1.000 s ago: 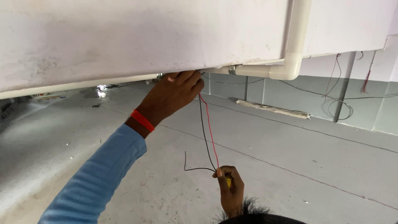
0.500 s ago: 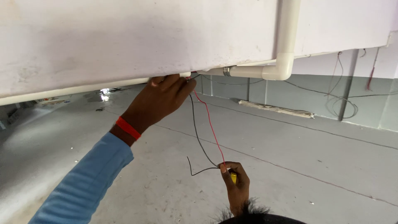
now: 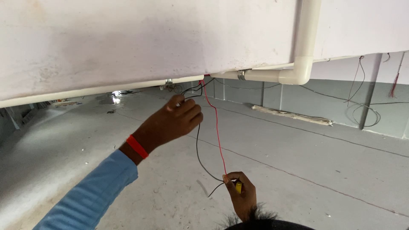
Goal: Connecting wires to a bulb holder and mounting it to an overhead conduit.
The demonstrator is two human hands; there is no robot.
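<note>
A red wire (image 3: 216, 127) and a black wire (image 3: 197, 149) hang from the lower edge of a white beam (image 3: 128, 42) where a thin white conduit (image 3: 85, 90) ends. My left hand (image 3: 172, 123), in a blue sleeve with a red wristband, pinches the black wire just below the beam. Lower down, my right hand (image 3: 242, 196) grips the end of the red wire together with a small yellow tool (image 3: 238, 186). The black wire's loose end pokes out beside that hand.
A thick white pipe (image 3: 303, 47) with an elbow bend runs along the beam on the right. Grey concrete surface (image 3: 298, 149) stretches behind. Loose wires (image 3: 362, 106) dangle at the far right, and a long pale strip (image 3: 294, 115) lies against the wall.
My left hand has left the beam's edge and dropped lower, now pinching the black wire. My right hand stays low, still holding the red wire and the yellow tool.
</note>
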